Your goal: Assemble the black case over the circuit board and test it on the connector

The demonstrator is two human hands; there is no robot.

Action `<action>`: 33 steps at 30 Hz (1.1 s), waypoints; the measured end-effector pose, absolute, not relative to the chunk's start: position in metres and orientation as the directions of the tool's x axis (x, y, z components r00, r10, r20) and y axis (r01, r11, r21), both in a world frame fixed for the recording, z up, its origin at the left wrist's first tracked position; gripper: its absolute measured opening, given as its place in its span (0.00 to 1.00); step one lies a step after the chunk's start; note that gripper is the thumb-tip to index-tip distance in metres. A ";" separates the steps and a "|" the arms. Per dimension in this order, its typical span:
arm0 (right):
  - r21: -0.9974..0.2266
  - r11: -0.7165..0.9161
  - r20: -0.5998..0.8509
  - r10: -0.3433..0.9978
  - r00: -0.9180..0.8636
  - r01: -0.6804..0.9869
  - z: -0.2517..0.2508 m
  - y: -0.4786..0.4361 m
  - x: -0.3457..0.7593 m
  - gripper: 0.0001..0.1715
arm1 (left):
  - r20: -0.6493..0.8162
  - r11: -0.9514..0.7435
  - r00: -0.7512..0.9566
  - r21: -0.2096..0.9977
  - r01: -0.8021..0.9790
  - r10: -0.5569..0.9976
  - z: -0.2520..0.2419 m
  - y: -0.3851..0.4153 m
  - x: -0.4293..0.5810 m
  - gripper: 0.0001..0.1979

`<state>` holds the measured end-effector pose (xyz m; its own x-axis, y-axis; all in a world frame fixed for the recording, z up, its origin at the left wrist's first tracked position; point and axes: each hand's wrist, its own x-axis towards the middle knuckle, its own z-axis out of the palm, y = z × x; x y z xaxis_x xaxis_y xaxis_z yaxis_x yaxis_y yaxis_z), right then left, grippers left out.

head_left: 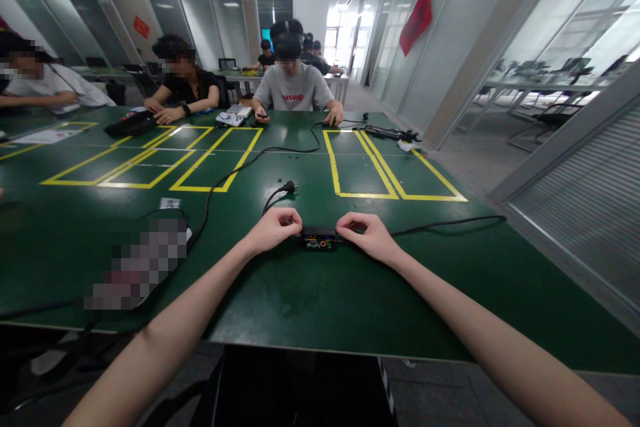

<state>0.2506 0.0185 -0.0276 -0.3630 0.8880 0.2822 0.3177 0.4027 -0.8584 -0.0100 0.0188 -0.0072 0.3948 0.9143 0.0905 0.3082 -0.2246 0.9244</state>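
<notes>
A small black box (319,238), open on the side facing me with coloured parts showing inside, lies on the green table (320,293). My left hand (274,227) is closed on its left end with curled fingers. My right hand (363,231) grips its right end the same way. A black cable (445,223) runs from the box's right side across the table to the right. Another black cable ending in a plug (289,187) lies just behind the box.
Yellow tape rectangles (380,170) mark the table beyond the box. A person in a grey shirt (294,90) sits opposite, and two more people sit at the far left. A long cable (240,167) crosses the table. A blurred patch (137,267) lies at my left.
</notes>
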 end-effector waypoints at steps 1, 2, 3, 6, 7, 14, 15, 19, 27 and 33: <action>-0.856 0.405 0.280 0.886 -0.371 0.321 -0.028 0.018 0.250 0.13 | 0.082 -0.227 0.406 0.919 0.323 0.910 -0.007 0.018 -0.010 0.05; -0.853 0.407 0.276 0.883 -0.380 0.325 -0.028 0.018 0.250 0.12 | 0.076 -0.233 0.414 0.910 0.343 0.907 -0.007 0.017 -0.010 0.05; -0.850 0.411 0.273 0.879 -0.392 0.329 -0.027 0.018 0.250 0.12 | 0.072 -0.241 0.419 0.899 0.365 0.905 -0.007 0.017 -0.009 0.05; -0.840 0.432 0.274 0.860 -0.431 0.329 -0.026 0.015 0.249 0.11 | 0.079 -0.271 0.422 0.868 0.417 0.903 -0.007 0.015 -0.008 0.06; -0.836 0.438 0.276 0.856 -0.437 0.330 -0.025 0.015 0.249 0.11 | 0.085 -0.279 0.422 0.862 0.424 0.903 -0.007 0.015 -0.008 0.06; -0.782 0.497 0.312 0.834 -0.456 0.376 -0.022 0.011 0.247 0.11 | 0.196 -0.393 0.390 0.752 0.530 0.900 -0.011 0.012 -0.002 0.11; -0.771 0.503 0.312 0.832 -0.458 0.390 -0.022 0.011 0.246 0.11 | 0.202 -0.403 0.388 0.726 0.557 0.899 -0.013 0.012 -0.001 0.11; -0.738 0.508 0.288 0.832 -0.475 0.444 -0.023 0.011 0.245 0.11 | 0.193 -0.438 0.415 0.619 0.651 0.889 -0.018 0.016 0.004 0.06; -0.721 0.498 0.211 0.821 -0.531 0.483 -0.024 0.015 0.242 0.14 | 0.183 -0.578 0.549 0.238 0.780 0.816 -0.015 0.006 0.024 0.13; -0.616 0.670 0.353 0.705 -0.615 0.414 -0.022 0.005 0.238 0.11 | 0.102 -0.395 0.382 0.198 0.897 0.918 -0.004 -0.010 0.041 0.22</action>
